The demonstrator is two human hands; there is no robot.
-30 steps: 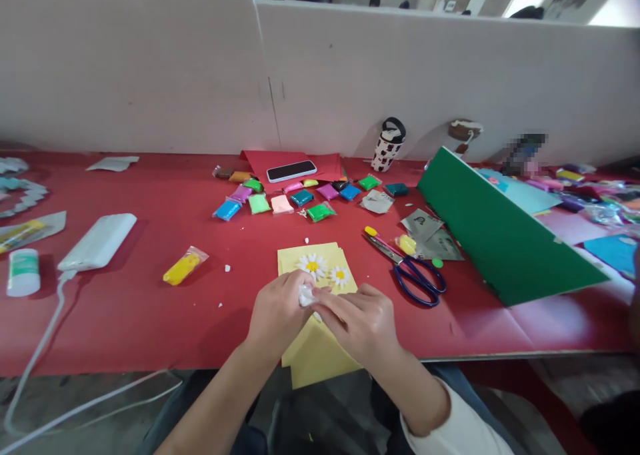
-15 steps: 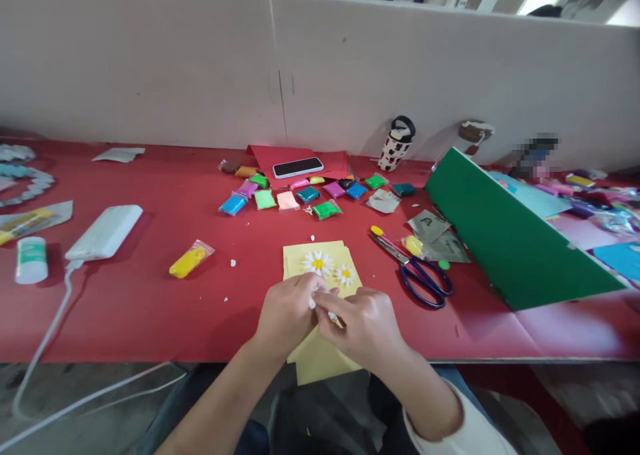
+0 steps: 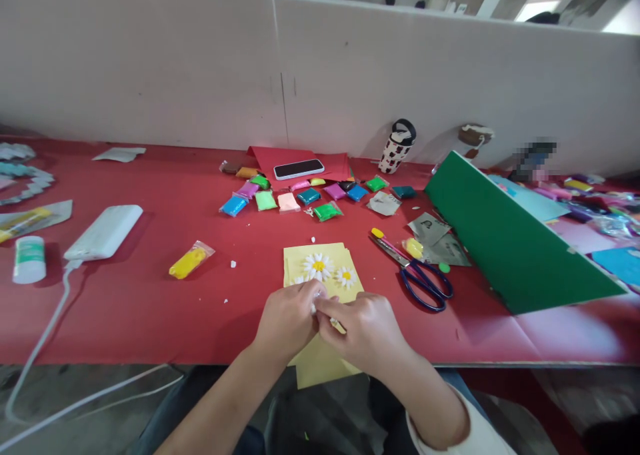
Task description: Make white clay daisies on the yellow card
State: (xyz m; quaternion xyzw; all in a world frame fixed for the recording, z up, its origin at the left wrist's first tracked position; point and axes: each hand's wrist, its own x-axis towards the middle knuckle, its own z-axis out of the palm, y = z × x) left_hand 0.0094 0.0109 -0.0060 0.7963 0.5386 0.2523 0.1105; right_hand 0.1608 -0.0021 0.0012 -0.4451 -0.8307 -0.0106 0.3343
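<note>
My left hand and my right hand meet at the fingertips above a yellow paper sheet. Both are closed in pinches. A small bit of white modelling clay shows between them, mostly covered by the fingers; whether each hand grips it separately is hard to see. Just beyond my fingers, two daisies with white petals and yellow centres lie on the paper, a larger daisy and a smaller daisy. More white petals peek out beside my left hand.
Dark-handled scissors lie to the right, near a leaning green board. Several colourful clay packets and a phone are farther back. To the left are a yellow clay packet and a white power bank with its cable.
My hands stay together over the paper with only slight finger movement. A few more white petals show beside my left hand. The view has shifted slightly.
</note>
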